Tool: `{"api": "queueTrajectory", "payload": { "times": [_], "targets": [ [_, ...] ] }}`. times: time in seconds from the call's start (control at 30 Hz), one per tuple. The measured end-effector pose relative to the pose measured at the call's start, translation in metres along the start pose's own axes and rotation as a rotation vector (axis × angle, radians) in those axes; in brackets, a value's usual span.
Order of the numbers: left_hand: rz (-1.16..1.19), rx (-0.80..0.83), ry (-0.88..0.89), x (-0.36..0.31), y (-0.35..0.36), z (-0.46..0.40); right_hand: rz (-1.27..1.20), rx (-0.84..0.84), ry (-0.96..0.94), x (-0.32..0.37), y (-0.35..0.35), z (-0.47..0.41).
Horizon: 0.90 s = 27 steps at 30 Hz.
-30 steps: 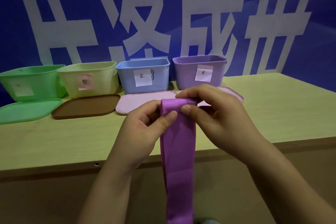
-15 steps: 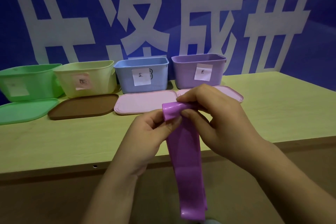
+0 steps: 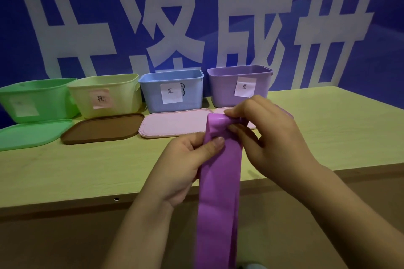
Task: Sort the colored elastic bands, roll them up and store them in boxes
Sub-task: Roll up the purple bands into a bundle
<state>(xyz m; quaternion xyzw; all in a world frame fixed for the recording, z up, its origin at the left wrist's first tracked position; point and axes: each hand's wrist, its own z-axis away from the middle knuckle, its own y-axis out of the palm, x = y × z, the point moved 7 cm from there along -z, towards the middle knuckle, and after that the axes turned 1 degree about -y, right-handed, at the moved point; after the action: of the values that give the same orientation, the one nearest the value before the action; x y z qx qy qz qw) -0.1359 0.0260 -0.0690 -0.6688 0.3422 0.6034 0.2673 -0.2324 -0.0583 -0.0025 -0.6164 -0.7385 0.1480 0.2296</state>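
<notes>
A purple elastic band [image 3: 218,192] hangs down in front of the table edge, its top end turned over into a small roll. My left hand [image 3: 183,164] pinches the band just below the roll with thumb and fingers. My right hand [image 3: 269,137] grips the rolled top from the right side. Four open boxes stand in a row at the back of the table: green [image 3: 32,100], yellow [image 3: 105,94], blue [image 3: 172,91] and purple [image 3: 240,85], each with a paper label.
Lids lie flat in front of the boxes: green [image 3: 30,133], brown [image 3: 102,129], and pink [image 3: 172,122], with another pink one mostly behind my right hand. The wooden table [image 3: 65,170] has its front edge near me. A blue wall with white characters stands behind.
The roll at the band's top has grown slightly as my hands turned it. The hanging tail has swung back to straight after drifting right.
</notes>
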Motion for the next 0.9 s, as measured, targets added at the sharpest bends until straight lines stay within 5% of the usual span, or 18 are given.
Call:
{"api": "queueTrajectory", "payload": {
  "times": [0.37,0.63,0.9],
  "targets": [
    [-0.035,-0.07,0.135,-0.011,0.0,0.007,0.071,-0.02,-0.072,0.008,0.007,0.009],
    [0.086,0.024,0.067,-0.011,0.0,0.014,-0.021,0.066,-0.202,0.019,0.002,0.015],
    [-0.029,-0.099,0.141,-0.016,-0.002,0.017,0.045,0.083,-0.271,0.026,0.007,0.017]
  ]
}}
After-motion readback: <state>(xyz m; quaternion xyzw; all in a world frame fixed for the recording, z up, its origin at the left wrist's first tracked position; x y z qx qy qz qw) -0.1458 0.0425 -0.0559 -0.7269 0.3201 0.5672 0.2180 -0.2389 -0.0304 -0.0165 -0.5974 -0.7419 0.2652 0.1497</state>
